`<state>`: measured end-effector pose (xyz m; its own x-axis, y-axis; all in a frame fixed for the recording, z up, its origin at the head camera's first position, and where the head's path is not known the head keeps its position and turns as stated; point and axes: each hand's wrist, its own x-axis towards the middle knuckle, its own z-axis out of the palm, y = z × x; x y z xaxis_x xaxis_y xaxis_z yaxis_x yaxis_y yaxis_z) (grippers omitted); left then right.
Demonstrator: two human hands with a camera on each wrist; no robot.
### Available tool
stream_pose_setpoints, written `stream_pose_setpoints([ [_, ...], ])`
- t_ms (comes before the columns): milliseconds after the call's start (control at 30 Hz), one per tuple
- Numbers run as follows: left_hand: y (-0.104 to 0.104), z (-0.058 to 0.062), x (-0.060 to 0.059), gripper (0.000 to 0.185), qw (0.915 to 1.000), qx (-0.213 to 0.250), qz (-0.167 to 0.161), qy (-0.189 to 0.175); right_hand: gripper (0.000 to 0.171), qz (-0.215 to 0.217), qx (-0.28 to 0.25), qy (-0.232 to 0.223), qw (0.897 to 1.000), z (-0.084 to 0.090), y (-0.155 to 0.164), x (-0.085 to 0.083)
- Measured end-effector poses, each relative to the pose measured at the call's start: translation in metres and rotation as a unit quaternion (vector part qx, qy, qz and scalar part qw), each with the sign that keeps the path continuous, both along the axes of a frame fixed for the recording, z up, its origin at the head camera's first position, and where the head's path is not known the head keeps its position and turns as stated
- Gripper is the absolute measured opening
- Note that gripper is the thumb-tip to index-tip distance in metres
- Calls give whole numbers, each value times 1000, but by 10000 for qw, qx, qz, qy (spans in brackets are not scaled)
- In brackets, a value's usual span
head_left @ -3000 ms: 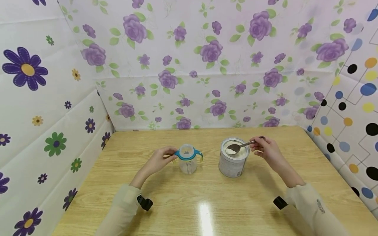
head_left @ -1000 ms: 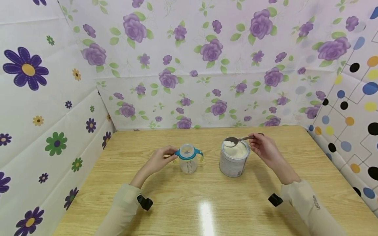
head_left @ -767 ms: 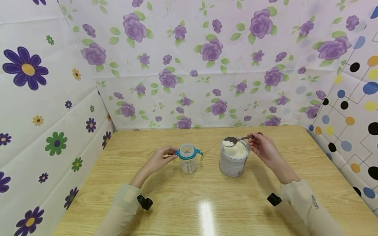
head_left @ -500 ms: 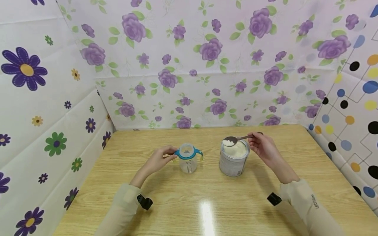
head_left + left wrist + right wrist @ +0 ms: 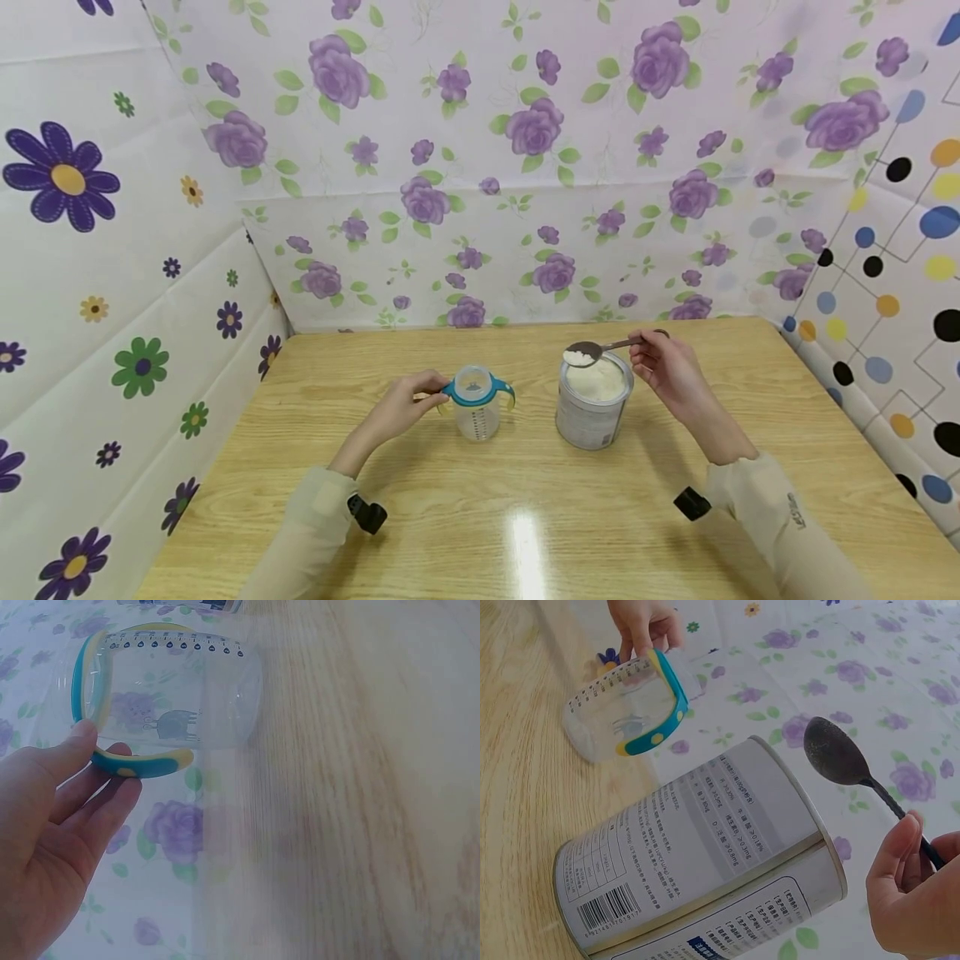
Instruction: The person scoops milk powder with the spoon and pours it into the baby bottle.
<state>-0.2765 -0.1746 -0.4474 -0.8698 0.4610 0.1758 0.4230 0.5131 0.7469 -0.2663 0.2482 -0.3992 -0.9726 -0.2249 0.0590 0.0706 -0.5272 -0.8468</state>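
My left hand [image 5: 407, 406] pinches one handle of a clear baby bottle [image 5: 477, 422] with a blue and yellow handle ring. In the left wrist view, thumb and fingers close on the blue handle [image 5: 142, 765]. The bottle has no lid and stands upright on the table. To its right is an open milk powder tin [image 5: 588, 423] filled with pale powder [image 5: 600, 382]. My right hand [image 5: 670, 372] holds a dark metal spoon [image 5: 836, 752] by its handle. The spoon's bowl carries a little white powder [image 5: 577, 358] and hovers over the tin's far left rim.
Both things stand on a wooden table [image 5: 450, 517]. A white cloth with purple roses [image 5: 450, 167] hangs behind it, with patterned cloths at the left [image 5: 112, 292] and right sides. Dark wrist cameras sit at both sleeves.
The spoon has risen with powder from inside the tin to above its rim and shifted slightly left. The right hand moved with it. Left hand, bottle and tin stay put.
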Motion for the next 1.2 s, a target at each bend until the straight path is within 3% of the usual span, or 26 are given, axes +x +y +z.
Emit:
stream_pose_setpoints([
  [700,1,0,0,15,9997,-156,65,161,38,-80,-195,158,9997,7,-14,-2],
  [1200,-1,-1,-2,14,9997,-121,-87,207,41,-306,-6,8,9995,9,-26,-4],
])
